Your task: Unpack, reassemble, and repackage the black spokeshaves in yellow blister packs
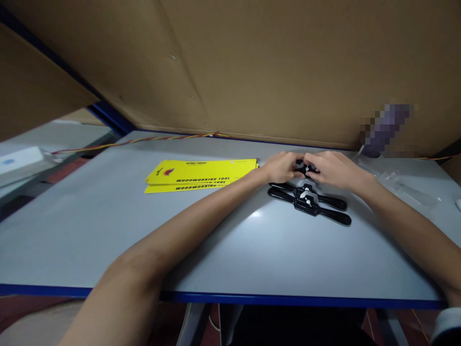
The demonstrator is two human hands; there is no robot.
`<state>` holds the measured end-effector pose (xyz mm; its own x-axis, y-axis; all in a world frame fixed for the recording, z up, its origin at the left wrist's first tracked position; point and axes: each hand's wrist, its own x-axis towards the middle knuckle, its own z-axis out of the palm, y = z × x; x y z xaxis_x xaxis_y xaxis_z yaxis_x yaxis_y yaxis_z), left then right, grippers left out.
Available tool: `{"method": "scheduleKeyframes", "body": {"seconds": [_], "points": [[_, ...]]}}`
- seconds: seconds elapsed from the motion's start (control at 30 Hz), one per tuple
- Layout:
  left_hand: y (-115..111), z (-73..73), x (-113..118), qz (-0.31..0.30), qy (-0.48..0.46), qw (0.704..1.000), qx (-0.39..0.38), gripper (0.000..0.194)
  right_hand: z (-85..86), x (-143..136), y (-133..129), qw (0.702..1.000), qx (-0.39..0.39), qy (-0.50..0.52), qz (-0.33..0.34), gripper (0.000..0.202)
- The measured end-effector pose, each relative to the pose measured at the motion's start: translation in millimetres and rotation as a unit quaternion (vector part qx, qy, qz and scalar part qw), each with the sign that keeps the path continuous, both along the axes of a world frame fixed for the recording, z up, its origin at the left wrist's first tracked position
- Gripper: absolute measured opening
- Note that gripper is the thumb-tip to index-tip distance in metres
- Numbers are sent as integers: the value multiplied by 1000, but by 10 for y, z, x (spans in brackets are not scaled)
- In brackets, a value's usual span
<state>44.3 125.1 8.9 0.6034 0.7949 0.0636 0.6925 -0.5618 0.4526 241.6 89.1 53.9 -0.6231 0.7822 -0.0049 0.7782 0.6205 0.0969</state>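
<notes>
Behind both hands, the view is closed off by a large cardboard panel [230,72]. Below them, a grey table [234,254] with a blue edge is seen. To the left of the left hand, overlapping yellow cards [201,172] printed "WOODWORKING TOOL" are laid flat, their near side partly crossed by the forearm. To the right of the right hand, clear plastic packaging [414,190] is spread. Just nearer than the hands, a front spokeshave [306,207] and a rear spokeshave [331,201] are set close together, handles roughly parallel. The left hand [283,166] and right hand [329,168] are curled inward, nearly meeting; between them a held spokeshave [306,169] is gripped by the fingers, mostly covered. Whether it is lifted from the table cannot be told.
</notes>
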Motion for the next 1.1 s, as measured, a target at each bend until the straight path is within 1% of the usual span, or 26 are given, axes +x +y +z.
{"method": "scheduleKeyframes", "body": {"seconds": [0.07,0.17,0.27,0.33,0.4,0.47,0.53,0.6,0.73,0.83,0.9,1.0,1.1], "points": [[1,-3,0,1,0,1000,1,42,-8,-8,-1,1000,21,-16,3,20],[0,2,0,-4,0,1000,-1,39,-29,-30,-5,998,35,-42,-10,26],[-1,10,0,-4,-1,1000,-8,44,-62,-46,-3,999,14,-42,-23,34],[0,13,0,-1,-4,1000,-12,49,-77,-40,5,999,-8,-17,-35,38],[0,15,2,1,-2,1000,-14,51,-78,-18,19,998,-38,12,-49,37],[-2,17,5,1,1,1000,-16,52,-68,11,36,996,-71,25,-53,31],[-6,18,7,2,3,1000,-15,49,-58,36,52,995,-80,30,-45,24],[-8,19,8,3,3,1000,-12,47,-56,52,64,998,-51,35,-31,20],[-7,16,4,-1,4,1000,-10,48,-63,62,65,999,30,11,15,27],[-2,12,2,-1,3,1000,-12,43,-68,56,57,998,45,-26,20,25],[1,9,3,2,2,1000,-14,44,-70,48,53,999,34,-24,18,27],[5,6,2,4,3,1000,-16,51,-66,37,46,1000,-12,3,24,32],[7,7,0,-2,4,1000,-16,52,-43,45,42,997,-60,32,37,26]]}}
